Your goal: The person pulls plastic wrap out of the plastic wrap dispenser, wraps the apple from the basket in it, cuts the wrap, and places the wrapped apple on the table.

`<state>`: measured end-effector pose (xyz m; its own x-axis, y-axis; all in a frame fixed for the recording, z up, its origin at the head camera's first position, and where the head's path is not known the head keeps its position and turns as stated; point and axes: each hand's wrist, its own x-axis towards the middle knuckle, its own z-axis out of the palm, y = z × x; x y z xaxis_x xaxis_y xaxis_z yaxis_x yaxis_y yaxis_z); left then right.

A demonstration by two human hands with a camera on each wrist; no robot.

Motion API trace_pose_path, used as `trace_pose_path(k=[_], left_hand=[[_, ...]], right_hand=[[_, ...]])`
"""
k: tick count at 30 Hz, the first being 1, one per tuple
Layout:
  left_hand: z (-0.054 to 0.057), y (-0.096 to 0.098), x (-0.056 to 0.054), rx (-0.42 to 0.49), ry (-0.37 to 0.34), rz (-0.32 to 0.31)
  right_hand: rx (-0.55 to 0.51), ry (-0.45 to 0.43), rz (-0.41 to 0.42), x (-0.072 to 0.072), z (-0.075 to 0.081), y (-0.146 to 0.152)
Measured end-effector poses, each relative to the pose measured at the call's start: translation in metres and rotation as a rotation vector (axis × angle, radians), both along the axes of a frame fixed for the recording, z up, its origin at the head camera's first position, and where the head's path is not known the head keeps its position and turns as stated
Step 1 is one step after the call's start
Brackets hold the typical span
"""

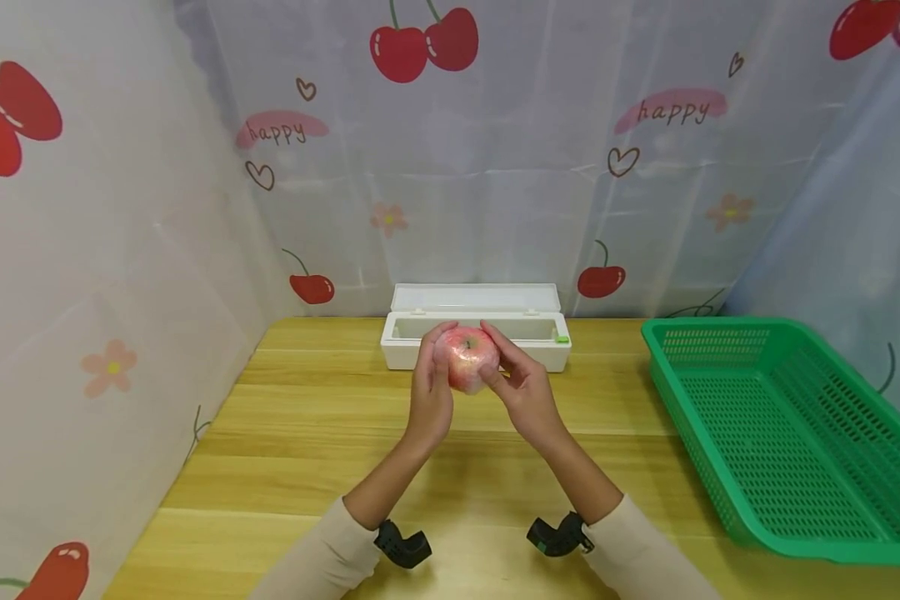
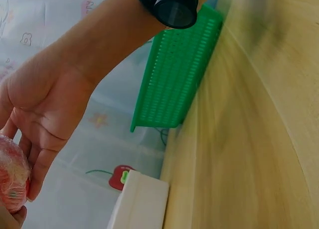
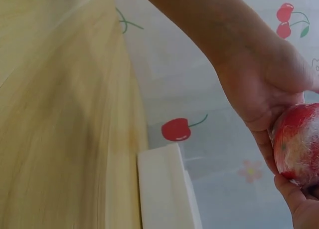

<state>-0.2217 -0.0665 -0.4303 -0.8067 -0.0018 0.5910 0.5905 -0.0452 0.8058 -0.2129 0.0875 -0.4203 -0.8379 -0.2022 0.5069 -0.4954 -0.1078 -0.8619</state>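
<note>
A red apple (image 1: 467,358) in clear, wrinkled plastic film is held up between both hands in front of the white box. My left hand (image 1: 431,387) grips its left side, and my right hand (image 1: 528,396) holds the right side with the thumb on the near face. The stem end faces up. Shiny film creases show on the apple (image 3: 299,146) in the right wrist view. Behind the hands, the long white box (image 1: 401,357) stands with its hinged lid (image 1: 476,297) raised and a small green piece (image 1: 562,339) at its right end.
On the right of the wooden table (image 1: 292,467) stands a green perforated basket (image 1: 750,450). A curtain (image 1: 487,200) printed with cherries hangs behind the table and along its sides. Each wrist bears a black camera mount (image 1: 402,546).
</note>
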Motion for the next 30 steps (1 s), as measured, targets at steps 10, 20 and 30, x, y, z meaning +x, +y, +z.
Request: trace_pose_path(k=[10, 20, 30], left_hand=[[0.003, 0.003, -0.001, 0.164, -0.098, -0.130], [-0.005, 0.015, 0.012, 0.119, -0.077, -0.039], [-0.007, 0.018, 0.018, 0.084, -0.070, 0.021]], right_hand=[[-0.008, -0.022, 0.051, 0.004, 0.000, -0.003], [0.081, 0.060, -0.132, 0.008, -0.011, -0.017], [0.064, 0.119, -0.218, 0.012, -0.012, -0.024]])
